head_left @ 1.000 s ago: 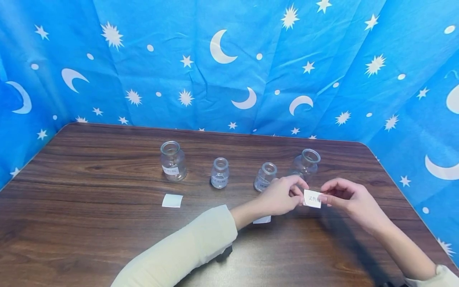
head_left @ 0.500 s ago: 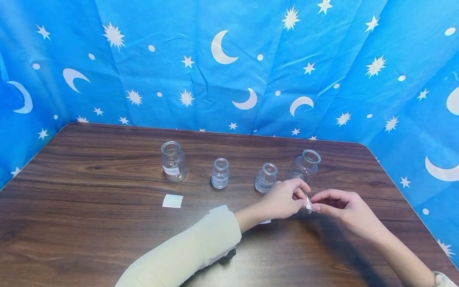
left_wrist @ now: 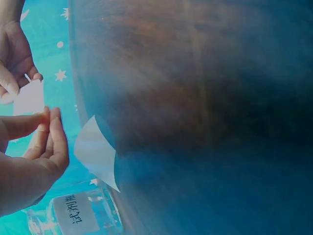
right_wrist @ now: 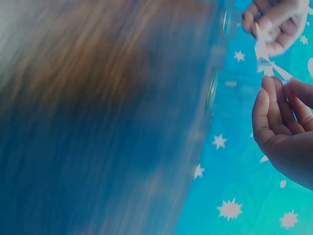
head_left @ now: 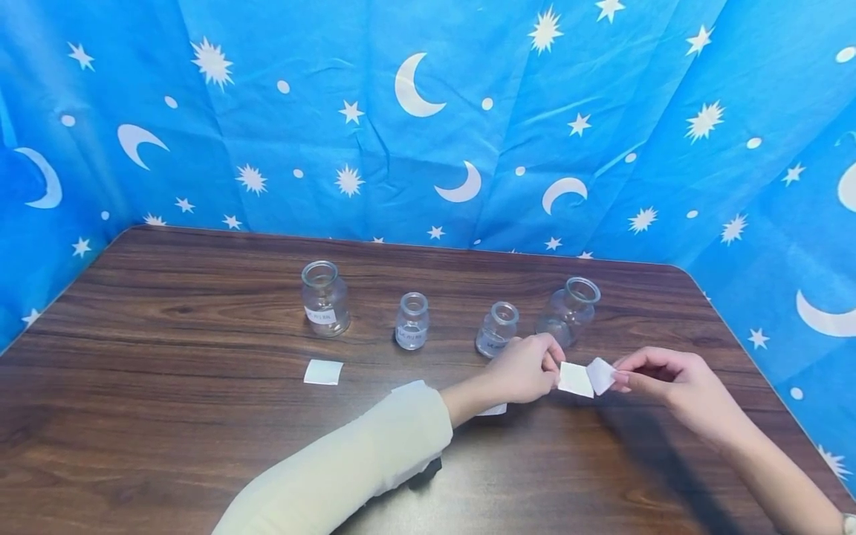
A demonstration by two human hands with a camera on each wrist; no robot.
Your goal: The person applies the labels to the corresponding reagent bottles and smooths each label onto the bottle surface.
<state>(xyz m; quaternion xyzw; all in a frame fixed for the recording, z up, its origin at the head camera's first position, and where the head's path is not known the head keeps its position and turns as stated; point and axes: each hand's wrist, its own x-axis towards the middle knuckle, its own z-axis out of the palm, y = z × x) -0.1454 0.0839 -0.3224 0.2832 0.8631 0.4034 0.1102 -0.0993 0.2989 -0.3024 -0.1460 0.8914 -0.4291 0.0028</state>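
Over the right half of the table, my left hand [head_left: 524,369] pinches the edge of a square of white backing paper [head_left: 576,380]. The fingertips of my right hand [head_left: 678,380] pinch a white sticker label [head_left: 600,376], which is bent back and meets the backing paper's right side. In the right wrist view, some print shows on the folded label [right_wrist: 265,62]. Behind the hands stands a large glass jar [head_left: 567,316] with no label visible. Close behind my left hand is a small labelled jar [head_left: 496,332], partly covered by that hand.
Another small labelled jar [head_left: 412,322] and a large labelled jar [head_left: 325,301] stand further left. A loose paper square [head_left: 323,372] lies in front of them. More paper [head_left: 493,410] pokes out beneath my left forearm. A blue curtain [head_left: 374,134] hangs behind the table.
The printed label was flat between both hands, then turned edge-on. Now its right part is peeled back from the backing paper, and my right hand has moved slightly right with it.
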